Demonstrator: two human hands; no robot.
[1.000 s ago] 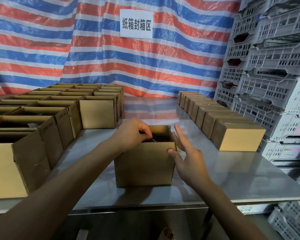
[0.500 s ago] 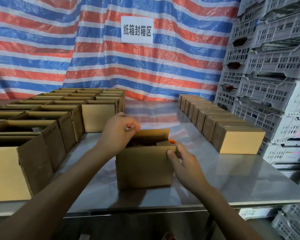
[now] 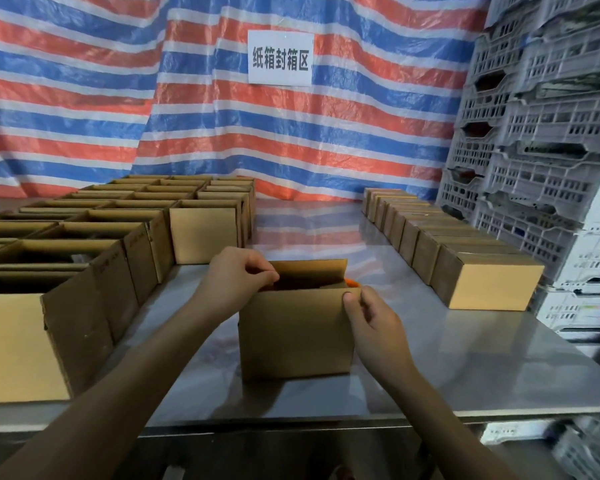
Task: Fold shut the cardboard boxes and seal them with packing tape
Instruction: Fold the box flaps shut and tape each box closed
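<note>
Standing near the front edge of the metal surface, at its centre, the cardboard box is upright with its top open. Its rear flap stands up and tilts slightly over the opening, and a short side flap at the right end is folded partly inward. The left hand is at the upper left corner of the box, its fingers curled narrow and pinching the cardboard at the left end of the rear flap. The right hand is at the upper right corner, its fingers curled round that corner and the thumb pressed on the top edge of the front wall. Whether it also holds the side flap cannot be told. A small orange object shows just behind the right rear corner of the box; its kind cannot be told. On the left of the surface, open boxes stand touching one another in rows. On the right, closed boxes form 1 row running from near to far, well apart from the central box. Stacked grey plastic crates stand beside the right edge. A red, white and blue striped tarpaulin hangs behind and carries a white sign with black characters.
</note>
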